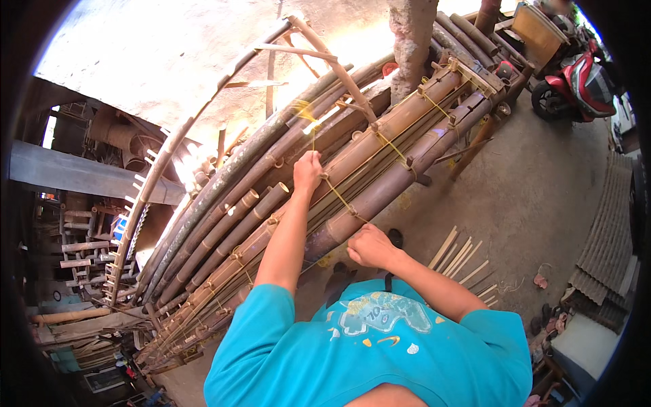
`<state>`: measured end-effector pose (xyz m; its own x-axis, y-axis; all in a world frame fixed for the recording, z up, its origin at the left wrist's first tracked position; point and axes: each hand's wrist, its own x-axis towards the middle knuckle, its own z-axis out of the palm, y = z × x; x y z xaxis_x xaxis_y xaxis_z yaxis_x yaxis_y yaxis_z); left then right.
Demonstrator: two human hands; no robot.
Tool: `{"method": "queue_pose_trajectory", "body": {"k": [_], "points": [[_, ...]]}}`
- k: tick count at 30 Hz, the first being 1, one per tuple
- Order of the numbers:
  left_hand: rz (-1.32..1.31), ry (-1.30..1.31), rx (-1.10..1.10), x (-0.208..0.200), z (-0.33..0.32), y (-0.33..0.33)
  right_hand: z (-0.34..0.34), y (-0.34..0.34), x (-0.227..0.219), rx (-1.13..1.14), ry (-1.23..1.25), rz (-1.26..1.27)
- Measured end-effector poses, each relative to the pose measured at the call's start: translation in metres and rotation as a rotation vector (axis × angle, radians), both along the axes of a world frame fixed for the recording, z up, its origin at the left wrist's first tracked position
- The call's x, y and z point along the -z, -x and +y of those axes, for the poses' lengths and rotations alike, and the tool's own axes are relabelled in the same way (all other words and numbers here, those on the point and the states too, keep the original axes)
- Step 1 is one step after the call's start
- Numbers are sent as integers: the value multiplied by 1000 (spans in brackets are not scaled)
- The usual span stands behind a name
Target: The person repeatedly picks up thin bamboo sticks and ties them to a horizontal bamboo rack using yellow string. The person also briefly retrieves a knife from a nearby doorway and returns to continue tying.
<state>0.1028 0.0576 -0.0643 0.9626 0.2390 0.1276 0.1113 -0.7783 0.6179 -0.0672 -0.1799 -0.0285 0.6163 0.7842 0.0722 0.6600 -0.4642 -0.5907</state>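
A yellow cord (340, 197) runs slantwise across a long bamboo frame, between my two hands. Closed in a fist, my left hand (308, 171) grips it above the far bamboo pole (383, 132). Loose yellow strands (305, 110) show just beyond that fist. My right hand (371, 245) is closed too, at the cord's near end beside the dark near bamboo pole (366, 202). Thin bamboo strips (369, 165) lie lengthwise between the two poles. More yellow ties (395, 147) cross the frame farther right. What lies inside each fist is hidden.
Several bamboo poles (230, 210) lie stacked beyond the frame, near a curved bamboo rack (159, 166). A concrete post (411, 51) stands behind. Pale split sticks (458, 254) lie on the floor at right. A red motorbike (576, 88) and corrugated sheets (603, 234) are farther right.
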Motion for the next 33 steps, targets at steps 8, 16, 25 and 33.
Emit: {"method": "queue_pose_trajectory", "body": {"k": [8, 16, 25, 33], "points": [[-45, -95, 52, -69, 92, 93, 90, 95, 26, 114, -521, 1201], [223, -52, 163, -24, 96, 217, 239, 62, -71, 740, -1491, 941], [51, 50, 101, -50, 84, 217, 220, -79, -55, 105, -145, 638], [163, 33, 13, -61, 74, 214, 135, 74, 21, -39, -551, 180]]}}
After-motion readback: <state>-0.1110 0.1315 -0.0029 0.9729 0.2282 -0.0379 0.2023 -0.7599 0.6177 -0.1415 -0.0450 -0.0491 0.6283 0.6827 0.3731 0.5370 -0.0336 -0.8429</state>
